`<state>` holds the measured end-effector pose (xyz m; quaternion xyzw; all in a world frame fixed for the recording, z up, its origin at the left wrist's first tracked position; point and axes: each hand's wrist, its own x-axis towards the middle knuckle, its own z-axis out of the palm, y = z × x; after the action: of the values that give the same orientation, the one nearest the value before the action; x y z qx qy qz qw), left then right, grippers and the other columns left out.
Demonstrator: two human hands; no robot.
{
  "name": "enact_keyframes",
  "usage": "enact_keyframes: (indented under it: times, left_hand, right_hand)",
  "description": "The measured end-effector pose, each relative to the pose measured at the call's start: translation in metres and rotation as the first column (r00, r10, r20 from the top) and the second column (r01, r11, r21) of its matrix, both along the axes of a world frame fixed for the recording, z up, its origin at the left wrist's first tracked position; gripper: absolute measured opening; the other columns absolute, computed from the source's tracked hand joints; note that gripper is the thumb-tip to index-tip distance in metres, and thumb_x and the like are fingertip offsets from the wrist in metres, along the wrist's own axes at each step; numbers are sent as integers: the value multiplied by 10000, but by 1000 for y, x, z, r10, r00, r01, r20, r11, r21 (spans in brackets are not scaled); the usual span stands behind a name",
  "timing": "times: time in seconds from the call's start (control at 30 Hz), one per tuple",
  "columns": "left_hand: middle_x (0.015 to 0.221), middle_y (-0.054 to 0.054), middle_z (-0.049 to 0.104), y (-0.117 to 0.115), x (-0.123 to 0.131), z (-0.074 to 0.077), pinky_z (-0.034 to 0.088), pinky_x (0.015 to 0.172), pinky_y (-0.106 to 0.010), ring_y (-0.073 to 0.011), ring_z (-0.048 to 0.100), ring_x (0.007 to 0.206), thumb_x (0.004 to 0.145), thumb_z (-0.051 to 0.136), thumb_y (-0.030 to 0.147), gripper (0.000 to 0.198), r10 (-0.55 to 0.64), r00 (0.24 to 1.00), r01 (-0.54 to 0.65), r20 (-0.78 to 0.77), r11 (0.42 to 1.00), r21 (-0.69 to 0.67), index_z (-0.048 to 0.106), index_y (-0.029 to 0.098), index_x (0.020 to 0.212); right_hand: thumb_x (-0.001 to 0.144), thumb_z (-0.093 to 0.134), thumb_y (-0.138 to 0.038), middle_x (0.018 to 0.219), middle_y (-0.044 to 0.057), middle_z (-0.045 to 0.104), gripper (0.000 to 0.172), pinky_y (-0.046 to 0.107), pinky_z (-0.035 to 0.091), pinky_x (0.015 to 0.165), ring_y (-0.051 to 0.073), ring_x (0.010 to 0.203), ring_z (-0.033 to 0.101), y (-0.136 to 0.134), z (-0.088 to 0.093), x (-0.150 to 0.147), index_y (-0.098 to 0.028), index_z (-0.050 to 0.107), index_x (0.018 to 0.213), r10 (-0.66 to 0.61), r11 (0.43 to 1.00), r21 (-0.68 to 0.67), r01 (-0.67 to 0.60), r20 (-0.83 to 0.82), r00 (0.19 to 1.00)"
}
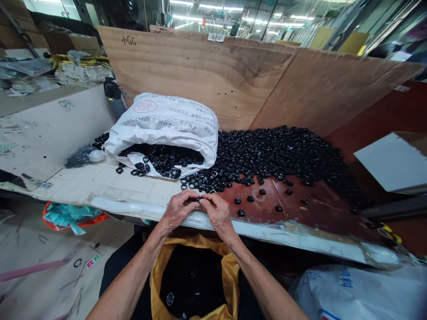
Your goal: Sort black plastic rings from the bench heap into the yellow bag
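Observation:
My left hand (179, 209) and my right hand (219, 214) meet at the front edge of the workbench. Their thumbs and fingertips pinch one small black part (199, 199) between them; the fingers hide most of it. Just beyond the hands, a white woven sack (167, 120) lies on its side, its mouth facing me, with black ring-like parts (163, 161) spilling out. To the right spreads a large heap of small black parts (273, 149). Below my forearms stands an open yellow bag (231, 271) with dark contents.
A wooden board (200, 66) walls off the back of the bench. Several loose black pieces (278, 208) lie on the red-brown surface. A white box (393, 162) is at the right, a white sack (363, 291) below it. An orange-rimmed basket (100, 221) stands at the lower left.

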<state>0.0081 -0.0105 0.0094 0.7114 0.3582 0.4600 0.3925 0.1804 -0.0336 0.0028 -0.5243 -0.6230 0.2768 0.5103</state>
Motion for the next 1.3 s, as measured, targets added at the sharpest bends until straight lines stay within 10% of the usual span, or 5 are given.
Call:
enact_keyframes:
  times: [0.23,0.47,0.67,1.03,1.3]
  left_hand:
    - [992,-73,722,-1,1,1,525,887,-328,-191,671,933,881,664,229,137,-48,999,48,-9,999,8,708,170,997]
    - [979,-67,709,-1,0,-2,538,834,-298,-181,668,906,883,671,259,147,12,1000,-11,17,998,-55,699,166,995]
    - [987,-67,708,-2,0,-1,551,833,-307,-180,669,900,869,674,246,156,35,999,-33,26,997,-74,698,168,1002]
    - [987,-68,703,0,-1,-3,549,837,-304,-186,670,906,877,669,256,160,12,997,-3,74,993,-118,698,165,1006]
    - [1019,-72,711,-36,-1,7,551,887,-331,-196,677,967,934,575,165,158,11,989,10,-150,991,134,667,192,1060]
  right_hand:
    - [1011,473,-368,610,9,585,431,264,385,620,139,586,507,4,-8,-5,-190,656,663,-83,995,75,66,251,964]
    - [959,545,-357,832,42,677,288,268,479,657,159,676,610,-7,-1,-4,-164,668,1133,-15,999,51,12,72,997]
    - [989,498,-350,580,3,552,423,277,402,598,138,554,489,-10,4,-3,-193,607,612,-94,994,81,80,183,979]
    - [908,588,-299,860,57,667,157,284,494,692,180,748,618,-11,9,-3,-187,691,943,-7,993,122,1,50,999]
    - [913,519,-405,625,-23,550,242,242,375,519,139,546,486,-42,8,-11,-201,610,818,-46,975,-219,40,-24,999]
